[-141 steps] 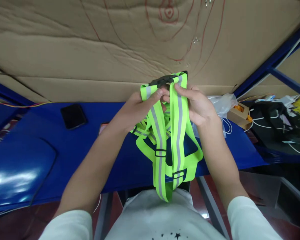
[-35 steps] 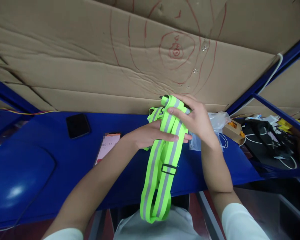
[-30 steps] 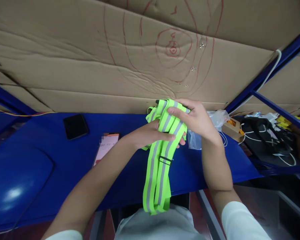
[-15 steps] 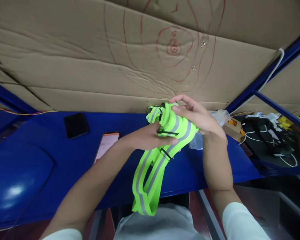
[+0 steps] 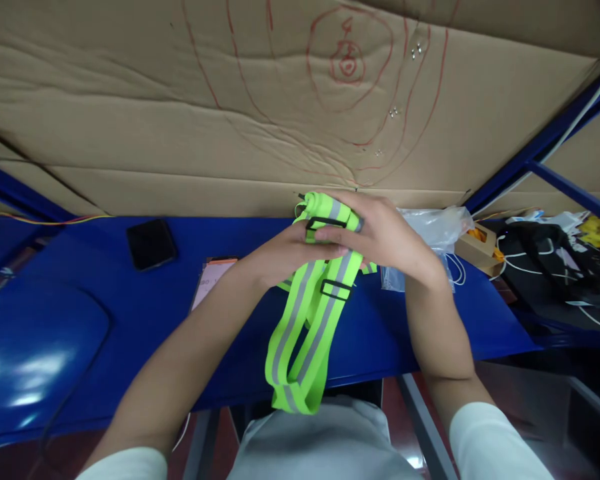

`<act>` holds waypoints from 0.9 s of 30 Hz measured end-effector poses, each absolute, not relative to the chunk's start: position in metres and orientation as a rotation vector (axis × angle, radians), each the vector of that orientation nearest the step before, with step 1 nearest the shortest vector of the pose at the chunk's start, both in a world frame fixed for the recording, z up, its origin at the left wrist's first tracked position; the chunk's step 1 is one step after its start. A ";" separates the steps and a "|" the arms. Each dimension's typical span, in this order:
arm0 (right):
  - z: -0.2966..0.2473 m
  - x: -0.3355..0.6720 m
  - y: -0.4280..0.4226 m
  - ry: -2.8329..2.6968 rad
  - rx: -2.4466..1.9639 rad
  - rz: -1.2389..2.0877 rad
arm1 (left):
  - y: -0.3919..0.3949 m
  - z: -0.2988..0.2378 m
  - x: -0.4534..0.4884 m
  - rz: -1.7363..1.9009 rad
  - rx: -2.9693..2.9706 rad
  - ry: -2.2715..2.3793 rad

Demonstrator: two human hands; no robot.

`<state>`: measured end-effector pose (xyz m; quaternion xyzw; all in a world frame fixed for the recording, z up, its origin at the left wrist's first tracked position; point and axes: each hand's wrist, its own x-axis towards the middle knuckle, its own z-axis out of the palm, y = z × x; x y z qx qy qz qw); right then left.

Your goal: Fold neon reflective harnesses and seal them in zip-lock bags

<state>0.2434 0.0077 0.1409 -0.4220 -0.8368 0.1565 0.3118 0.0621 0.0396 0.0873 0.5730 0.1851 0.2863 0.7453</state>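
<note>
A neon-green reflective strap (image 5: 325, 313) with a grey stripe and black buckles is partly bundled between my hands. Its loose loop hangs down past the table's front edge toward my lap. My left hand (image 5: 300, 250) grips the bundle from below and the left, thumb across the folded webbing. From the right, my right hand (image 5: 375, 227) is wrapped round the same bundle, its thumb pressed on the front. One black slider buckle (image 5: 336, 289) shows on the hanging part, just below my hands. The fingers behind the bundle are mostly hidden.
On the blue table (image 5: 250, 347) lie a black phone (image 5: 151, 245) and a phone with a lit screen (image 5: 213, 279), partly behind my left forearm. Clear plastic bags (image 5: 430, 227) and an open cardboard box (image 5: 480, 248) are at the right. A cardboard wall (image 5: 180, 147) with red rings stands behind.
My right hand has turned and come down over the bundle, closing round it. The bundle looks more compressed, and the hanging loop has shifted slightly. The view has moved a little.
</note>
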 end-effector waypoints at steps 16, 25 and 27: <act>0.141 0.251 0.009 -1.725 -1.149 0.996 | 0.042 0.095 0.052 0.271 1.391 0.271; 0.125 0.250 0.028 -1.760 -1.131 0.997 | 0.036 0.098 0.052 0.317 1.514 0.274; 0.122 0.245 0.030 -1.808 -1.117 0.670 | 0.039 0.098 0.051 0.349 1.533 0.277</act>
